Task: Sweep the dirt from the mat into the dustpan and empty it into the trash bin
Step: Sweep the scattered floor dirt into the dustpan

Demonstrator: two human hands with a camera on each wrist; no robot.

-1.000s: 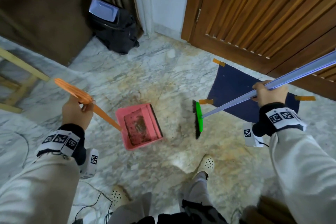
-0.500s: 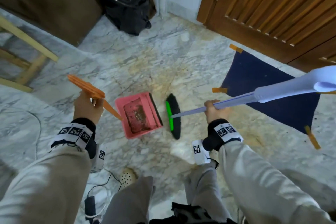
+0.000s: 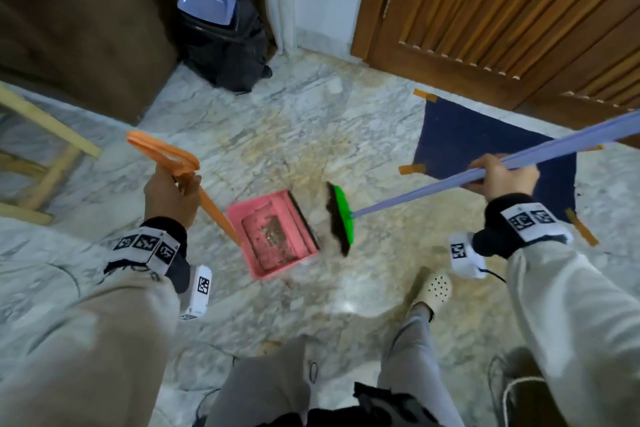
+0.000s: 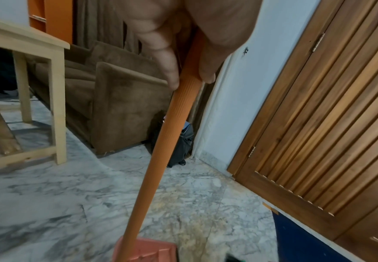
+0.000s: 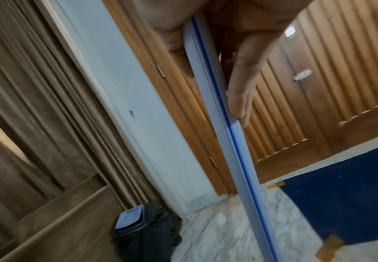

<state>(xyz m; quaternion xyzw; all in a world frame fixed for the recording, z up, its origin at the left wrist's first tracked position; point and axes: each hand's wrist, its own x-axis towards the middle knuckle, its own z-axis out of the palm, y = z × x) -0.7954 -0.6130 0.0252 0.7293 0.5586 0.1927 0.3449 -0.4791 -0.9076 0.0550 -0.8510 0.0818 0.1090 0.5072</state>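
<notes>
The left hand point(image 3: 171, 192) is raised at the left of the head view, its fingers and thumb wrapped round the long orange ribbed plastic handle point(image 4: 167, 138) of the pink square plastic dustpan point(image 3: 273, 234). The handle slants down and to the right into the pan, which sits on the white and grey marble floor point(image 3: 311, 114) with brown dirt point(image 3: 273, 236) lying in its tray. The right hand point(image 3: 502, 178) is held out over the near edge of the dark blue rectangular mat point(image 3: 485, 146); its fingers are curled round the pale lilac broom pole with a blue stripe point(image 5: 226, 134), the thumb lying along the pole. The pole runs down and left to the green-backed broom head with black bristles point(image 3: 341, 217), which stands just beside the dustpan's open lip. Both wrists wear black cuffs with white square-patterned marker tags point(image 3: 530, 220); no words on them can be read. The mat is fixed to the floor by orange tape strips point(image 3: 412, 169) at its corners, before a slatted wooden door point(image 3: 519, 10). The black trash bin with a lilac swing lid point(image 3: 225, 45) stands in the far corner beside a brown sofa point(image 3: 86, 17), well apart from the dustpan.
</notes>
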